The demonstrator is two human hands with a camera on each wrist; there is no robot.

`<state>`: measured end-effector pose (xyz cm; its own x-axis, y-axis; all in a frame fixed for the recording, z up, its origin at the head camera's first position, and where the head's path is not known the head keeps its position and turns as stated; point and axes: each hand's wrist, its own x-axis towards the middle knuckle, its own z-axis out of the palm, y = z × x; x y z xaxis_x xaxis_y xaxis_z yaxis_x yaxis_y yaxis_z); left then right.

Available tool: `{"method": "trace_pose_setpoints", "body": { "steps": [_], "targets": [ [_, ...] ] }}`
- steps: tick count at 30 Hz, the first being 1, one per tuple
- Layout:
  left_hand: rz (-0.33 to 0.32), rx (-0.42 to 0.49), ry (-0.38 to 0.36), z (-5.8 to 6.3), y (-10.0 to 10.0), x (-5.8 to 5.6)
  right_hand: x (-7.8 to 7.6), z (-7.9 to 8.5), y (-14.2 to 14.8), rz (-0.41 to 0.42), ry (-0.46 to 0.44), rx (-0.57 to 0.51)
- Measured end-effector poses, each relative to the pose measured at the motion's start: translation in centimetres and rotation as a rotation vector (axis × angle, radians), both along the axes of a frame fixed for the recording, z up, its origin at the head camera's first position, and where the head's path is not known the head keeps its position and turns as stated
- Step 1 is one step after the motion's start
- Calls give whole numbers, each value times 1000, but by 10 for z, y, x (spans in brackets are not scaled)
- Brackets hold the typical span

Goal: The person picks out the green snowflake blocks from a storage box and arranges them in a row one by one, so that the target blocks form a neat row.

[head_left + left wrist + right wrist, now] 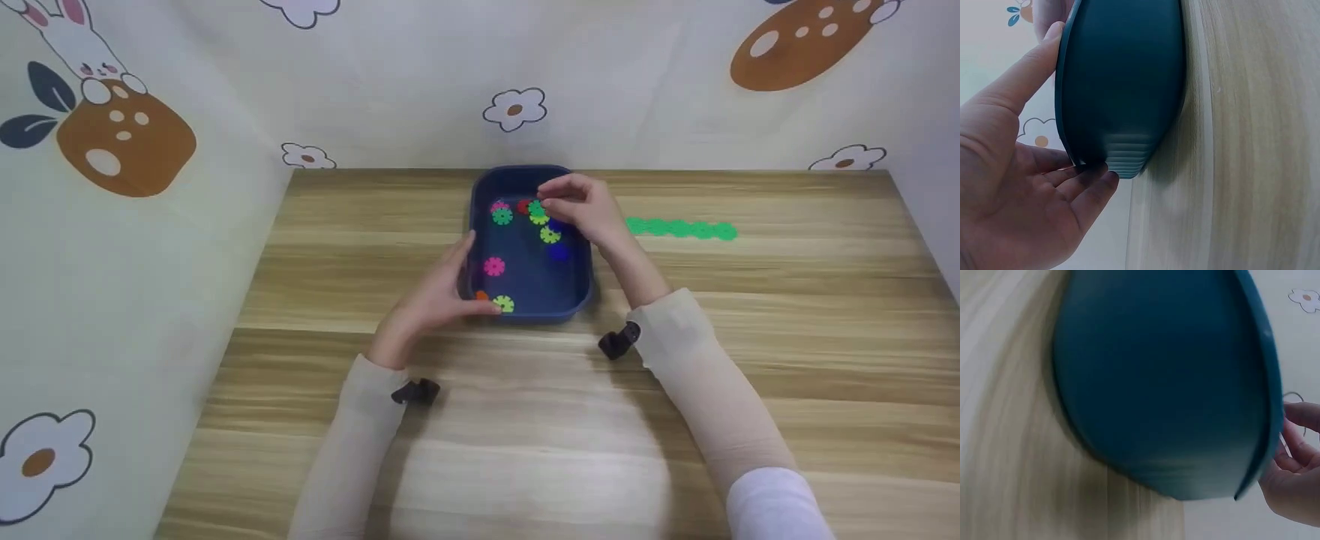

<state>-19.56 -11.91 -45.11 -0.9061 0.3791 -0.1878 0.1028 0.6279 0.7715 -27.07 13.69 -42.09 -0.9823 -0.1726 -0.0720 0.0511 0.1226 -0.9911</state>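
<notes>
A dark blue plastic tray [532, 313] stands on the table with several flower-shaped plastic discs inside. My left hand [439, 292] grips the tray's near left corner, its thumb on the near rim and its fingers along the left side. In the left wrist view, fingertips [1107, 179] press against the tray wall. Over the tray's far right part is my right hand [589, 210], with bent fingers and a gap between thumb and index finger. Close below its fingertips shows a green disc [536, 208], overlapping a yellow disc [538, 219]. No disc shows in the right wrist view.
Right of the tray, a row of green discs [681, 227] lies on the wooden table [480, 435]. A pink disc [493, 266] and a yellow-green disc [504, 303] lie in the tray's left part. A patterned cloth wall [405, 90] rises behind the table.
</notes>
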Motion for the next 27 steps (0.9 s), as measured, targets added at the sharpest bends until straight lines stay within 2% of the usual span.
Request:
{"method": "trace_pose_setpoints", "body": {
  "steps": [7,15,20,27],
  "targets": [
    [-9,-2,-3,1,0,0,-6,-11,-22,53,37,100],
    [-13,-1,-8,1,1,1,-9,-30,-35,97,-32,147],
    [-26,13,5,0,2,0,-13,-35,-38,175,-41,309],
    [-28,21,12,-2,-1,0,-15,-41,-45,346,-21,541]
  ]
}}
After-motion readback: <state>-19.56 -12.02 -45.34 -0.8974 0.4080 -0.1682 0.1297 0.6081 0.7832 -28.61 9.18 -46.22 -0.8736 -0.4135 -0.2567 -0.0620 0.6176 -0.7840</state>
